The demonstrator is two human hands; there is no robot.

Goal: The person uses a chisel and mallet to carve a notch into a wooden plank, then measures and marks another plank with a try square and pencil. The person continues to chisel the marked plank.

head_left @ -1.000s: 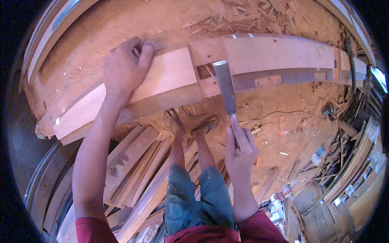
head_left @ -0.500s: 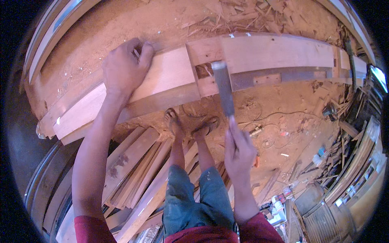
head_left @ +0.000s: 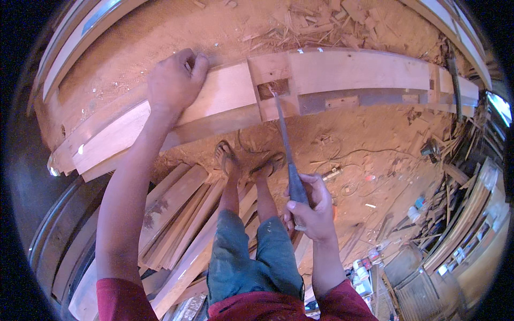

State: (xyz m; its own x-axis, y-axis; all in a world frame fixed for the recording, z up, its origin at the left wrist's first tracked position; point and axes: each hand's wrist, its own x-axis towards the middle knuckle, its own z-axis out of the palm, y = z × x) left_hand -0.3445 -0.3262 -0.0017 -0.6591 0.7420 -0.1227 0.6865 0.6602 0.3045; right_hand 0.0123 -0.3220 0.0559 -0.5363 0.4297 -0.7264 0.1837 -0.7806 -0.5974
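Right hand (head_left: 317, 214) clasps chisel (head_left: 295, 183) — left hand (head_left: 175, 83), fisted, on timber (head_left: 364, 68) — littered brown floor (head_left: 187, 28) beyond.

curved beam (head_left: 358, 69) showing pale pinkish tan, its lower strip (head_left: 377, 100) looking slate grey between lighter tan blocks (head_left: 342, 101); chisel-like tool (head_left: 295, 184) looking dark grey. shirt (head_left: 257, 306) glowing deep crimson, shorts (head_left: 230, 267) showing dusty teal with paler flecks speckling them. ground (head_left: 369, 134) around us spreading orange-brown, stacked plank (head_left: 174, 203) wearing dark blotches over tan, ridged panel (head_left: 420, 295) carrying grey-brown stripes.
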